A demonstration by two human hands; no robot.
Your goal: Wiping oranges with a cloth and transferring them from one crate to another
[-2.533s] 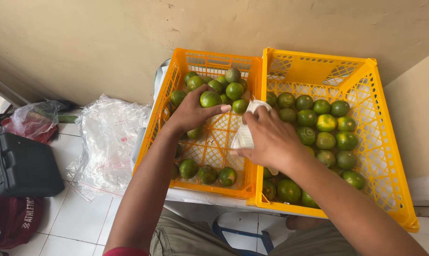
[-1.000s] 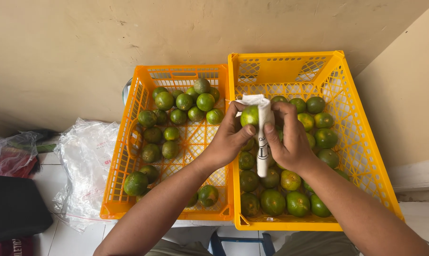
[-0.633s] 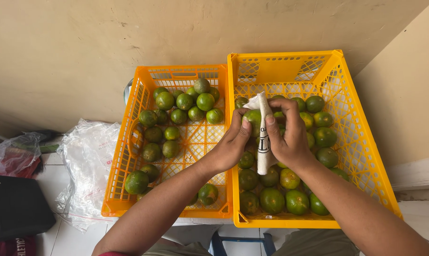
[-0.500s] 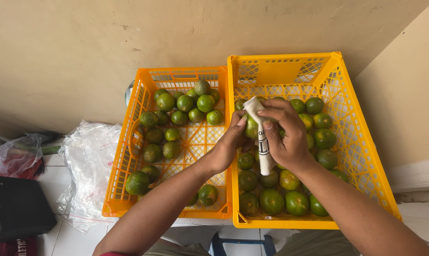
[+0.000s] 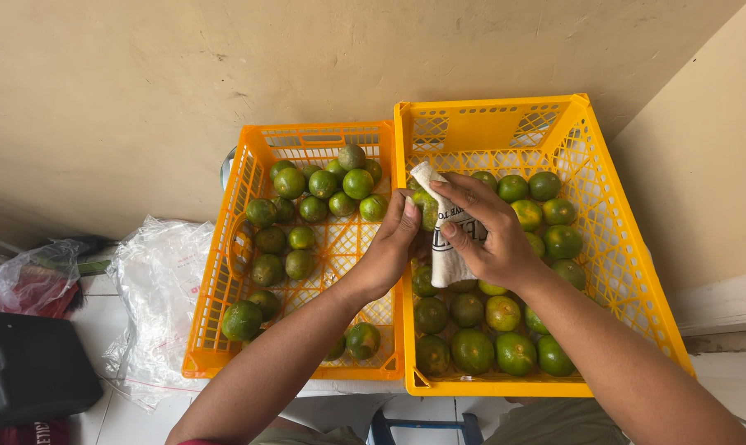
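Two orange plastic crates stand side by side, the left crate (image 5: 212, 325) and the right crate (image 5: 628, 280), both holding several green citrus fruits. Over the right crate's left part, my left hand (image 5: 394, 247) grips one green fruit (image 5: 427, 208). My right hand (image 5: 484, 231) presses a white cloth (image 5: 449, 259) against that fruit; the cloth hangs down below my palm. The fruit is mostly hidden between cloth and fingers.
A beige wall rises behind the crates. Clear plastic bags (image 5: 163, 288) lie on the tiled floor to the left. A black case (image 5: 27, 371) sits at the lower left, with a red bag behind it.
My left hand left the left crate and joined my right hand over the right crate. The cloth has turned around the fruit and my right fingers now cover more of it.
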